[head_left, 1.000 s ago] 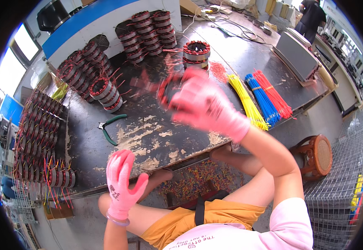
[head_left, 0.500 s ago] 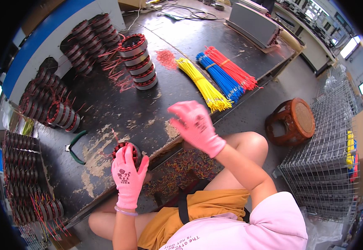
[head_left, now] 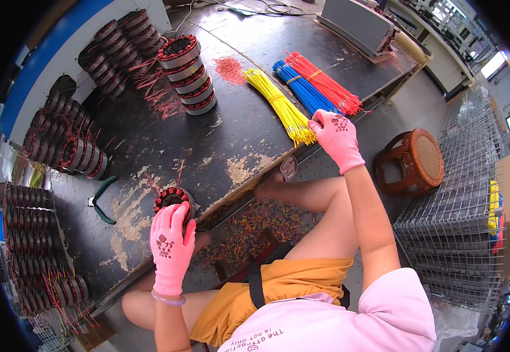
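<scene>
Both hands wear pink gloves. My left hand (head_left: 172,237) grips a motor stator (head_left: 176,198) at the table's near edge; red windings show round its top and loose wires stick up behind it. At the near ends of the wire bundles, my right hand (head_left: 336,134) has its fingers pinched together; what lies between them is hidden. Its fingertips are by the yellow wire bundle (head_left: 275,102), and the hand covers the near end of the blue wire bundle (head_left: 299,85). Beyond lies the red wire bundle (head_left: 322,79). The bundles are banded.
A stator stack (head_left: 189,73) stands on the worn black table (head_left: 237,129), with more stators (head_left: 85,155) to the left. Green-handled pliers (head_left: 101,199) lie near my left hand. Small red pieces (head_left: 230,70) are heaped behind. A wooden stool (head_left: 410,161) and wire cage (head_left: 454,234) stand right.
My right hand has moved right to the near ends of the wire bundles, and its fingers have closed. My left hand stays on the stator, whose top now shows more.
</scene>
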`<state>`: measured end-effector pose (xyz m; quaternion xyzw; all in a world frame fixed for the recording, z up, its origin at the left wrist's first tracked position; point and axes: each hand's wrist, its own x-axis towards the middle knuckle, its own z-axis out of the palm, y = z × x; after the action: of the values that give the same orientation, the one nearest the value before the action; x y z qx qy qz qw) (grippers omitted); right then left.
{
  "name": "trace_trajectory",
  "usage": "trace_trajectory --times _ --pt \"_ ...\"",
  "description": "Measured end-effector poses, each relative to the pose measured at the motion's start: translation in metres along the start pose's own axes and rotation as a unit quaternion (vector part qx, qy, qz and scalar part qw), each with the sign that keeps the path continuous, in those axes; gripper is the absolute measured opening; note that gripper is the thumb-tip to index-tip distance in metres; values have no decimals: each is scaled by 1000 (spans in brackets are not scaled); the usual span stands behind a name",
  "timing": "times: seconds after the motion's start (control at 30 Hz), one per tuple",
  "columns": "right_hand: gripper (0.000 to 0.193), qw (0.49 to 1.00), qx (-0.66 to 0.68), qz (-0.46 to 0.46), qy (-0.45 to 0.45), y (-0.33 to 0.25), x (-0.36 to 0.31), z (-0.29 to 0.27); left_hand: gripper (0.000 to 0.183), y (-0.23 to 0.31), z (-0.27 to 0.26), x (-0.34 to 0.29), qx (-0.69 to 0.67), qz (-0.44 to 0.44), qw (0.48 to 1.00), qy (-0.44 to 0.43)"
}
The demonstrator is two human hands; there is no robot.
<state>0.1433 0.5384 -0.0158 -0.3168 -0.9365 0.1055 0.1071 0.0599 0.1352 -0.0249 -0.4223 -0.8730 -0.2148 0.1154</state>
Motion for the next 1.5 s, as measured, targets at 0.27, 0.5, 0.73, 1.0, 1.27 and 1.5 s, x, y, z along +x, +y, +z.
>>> trace_trajectory --times 0.27,0.5,0.73,1.0,1.27,1.5 --pt "22 998 2 -3 -66 1 14 -21 56 8 19 6 28 -49 998 27" --pt "21 992 -7 23 -125 9 11 -27 51 5 24 4 28 -50 997 45" --pt "20 988 31 54 -139 25 -22 -39 47 -1 36 3 33 -42 996 65" --pt "14 972 194 106 -76 7 -115 -119 39 -15 -18 -15 -20 7 1000 -2" --pt "14 840 352 -342 -233 -155 -118 -60 34 37 -56 21 81 191 965 162" --pt "27 880 213 -420 67 -192 -80 21 24 -9 -35 10 -52 -111 985 121"
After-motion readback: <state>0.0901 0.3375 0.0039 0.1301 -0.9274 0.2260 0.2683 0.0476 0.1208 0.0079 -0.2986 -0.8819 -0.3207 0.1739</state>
